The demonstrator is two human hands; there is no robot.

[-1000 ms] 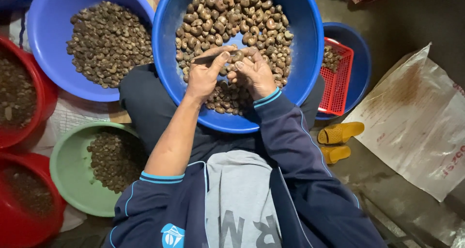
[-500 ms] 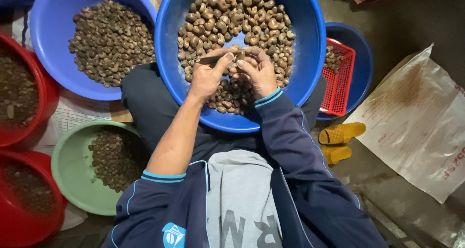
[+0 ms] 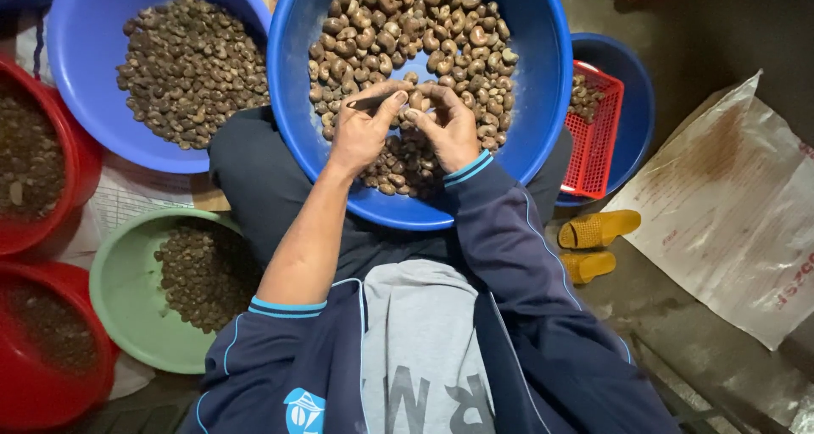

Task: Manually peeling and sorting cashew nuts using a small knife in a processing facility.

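Your left hand [image 3: 363,129] grips a thin tool [image 3: 370,102], its long axis pointing right toward the nut [image 3: 415,101] pinched in your right hand [image 3: 448,127], both over the big blue basin's [image 3: 543,103] middle, near its front rim.

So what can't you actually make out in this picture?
- Head view: the nut between the left hand and right hand, covered by fingers.
- The thin tool in the left grip: its tip is hidden.
- The red tub: cut off by the left edge.
- The yellow sandals: partly behind the sleeve.
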